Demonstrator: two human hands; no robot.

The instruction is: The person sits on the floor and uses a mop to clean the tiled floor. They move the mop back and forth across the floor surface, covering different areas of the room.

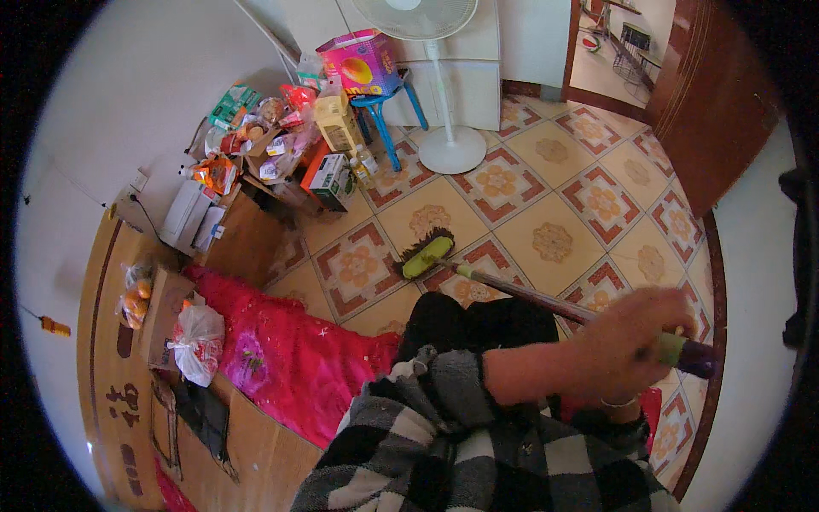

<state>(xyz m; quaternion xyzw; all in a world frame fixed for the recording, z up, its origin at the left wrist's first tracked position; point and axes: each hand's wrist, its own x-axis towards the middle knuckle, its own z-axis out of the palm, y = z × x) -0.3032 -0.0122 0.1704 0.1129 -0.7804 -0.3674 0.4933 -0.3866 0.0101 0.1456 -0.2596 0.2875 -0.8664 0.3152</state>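
Note:
A broom with a lime-green head and dark bristles rests on the patterned tile floor. Its brownish handle slants up to the right, ending in a green band and a purple tip. My left arm reaches across my body, and my left hand, somewhat blurred, is wrapped around the upper handle. Below it, my right hand is at the handle too, with a bracelet on the wrist; its fingers are mostly hidden behind my left hand.
A white pedestal fan and a blue stool carrying a pink carton stand ahead. Packaged goods and boxes crowd the left wall. A wooden bench with a red cloth is at left; a brown door stands ajar at right.

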